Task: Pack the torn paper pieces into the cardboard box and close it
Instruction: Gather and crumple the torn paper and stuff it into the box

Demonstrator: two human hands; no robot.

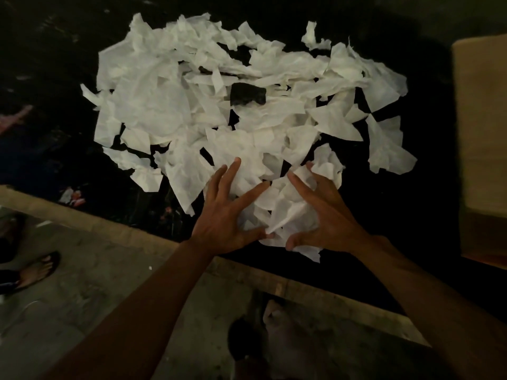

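A wide heap of white torn paper pieces [170, 105] covers the black tabletop [428, 187]. At the heap's near edge my left hand [222, 220] lies on the paper with fingers spread. My right hand [326, 215] faces it, fingers curled around a bunch of crumpled pieces [288, 212] between the two hands. The cardboard box [482, 149] stands at the right edge of the view, only its brown side showing.
The table's tan front edge [115, 223] runs diagonally below the hands. Beyond it lies a grey concrete floor [96, 283]. Someone's foot in a sandal [38, 270] stands at the left. A lone scrap [312, 37] sits apart at the heap's far side.
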